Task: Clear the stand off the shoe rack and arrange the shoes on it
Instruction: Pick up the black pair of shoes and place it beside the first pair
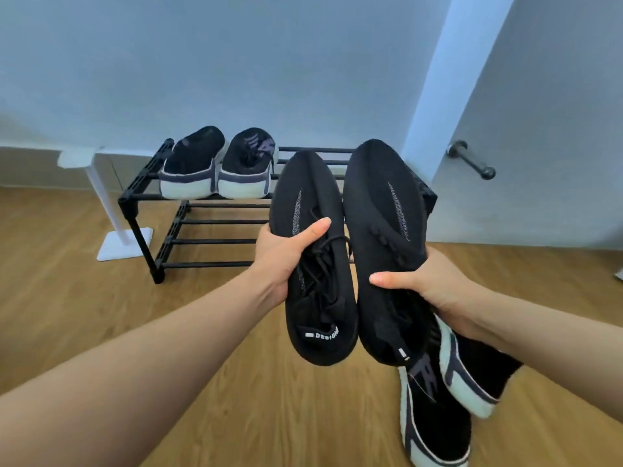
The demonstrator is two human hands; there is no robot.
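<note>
I hold one all-black knit sneaker in each grip, left shoe (312, 251) in my left hand (286, 254), right shoe (384, 237) in my right hand (428, 281), toes over the rack (141, 193). I should set them level, heels outward, beside the white-soled pair (219, 163). The white stand (114, 210) sits on the floor; another pair (448, 399) waits below.

We see two bare forearms coming in from the lower left and lower right of the frame, no sleeves on either. We see no watch, ring or band on the bare left hand (286, 256) or the bare right hand (428, 284). Short, unpainted nails on both thumbs.
</note>
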